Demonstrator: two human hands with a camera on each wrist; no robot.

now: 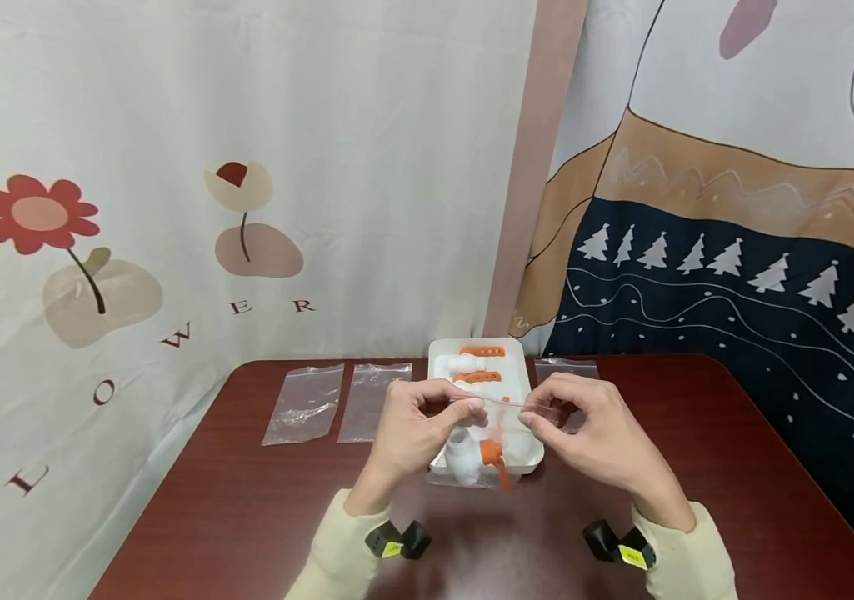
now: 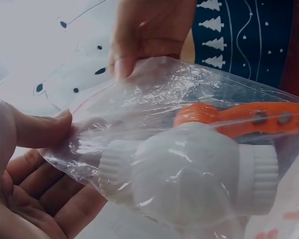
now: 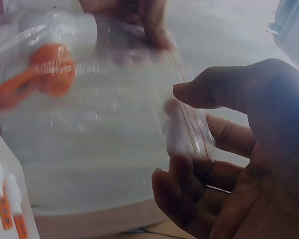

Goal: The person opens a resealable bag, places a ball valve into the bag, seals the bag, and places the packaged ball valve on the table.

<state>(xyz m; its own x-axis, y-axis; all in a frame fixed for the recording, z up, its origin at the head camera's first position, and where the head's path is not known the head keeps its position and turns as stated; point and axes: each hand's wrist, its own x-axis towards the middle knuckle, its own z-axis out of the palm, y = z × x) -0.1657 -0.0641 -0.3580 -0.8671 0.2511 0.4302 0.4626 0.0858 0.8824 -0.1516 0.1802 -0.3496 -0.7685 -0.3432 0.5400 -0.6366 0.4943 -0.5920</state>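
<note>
A clear zip bag [image 2: 134,99] hangs between my hands, its zip edge uppermost in the head view. Inside lies a white plastic ball valve [image 2: 184,174] with an orange lever handle [image 2: 239,118]. Thumb and fingers of my left hand [image 1: 413,429] pinch one end of the zip edge. The other end is pinched by my right hand [image 1: 599,429]. In the right wrist view, the right thumb [image 3: 209,89] lies along the zip strip, and the valve's orange handle is blurred at the left. Whether the zip is fully closed cannot be made out.
Behind the bag, a white tray [image 1: 518,367] holds several white valves with orange handles. Flat clear bags [image 1: 307,404] lie left of it; another clear bag [image 1: 566,367] lies to its right. A printed curtain [image 1: 367,167] hangs beyond the dark red table [image 1: 217,517].
</note>
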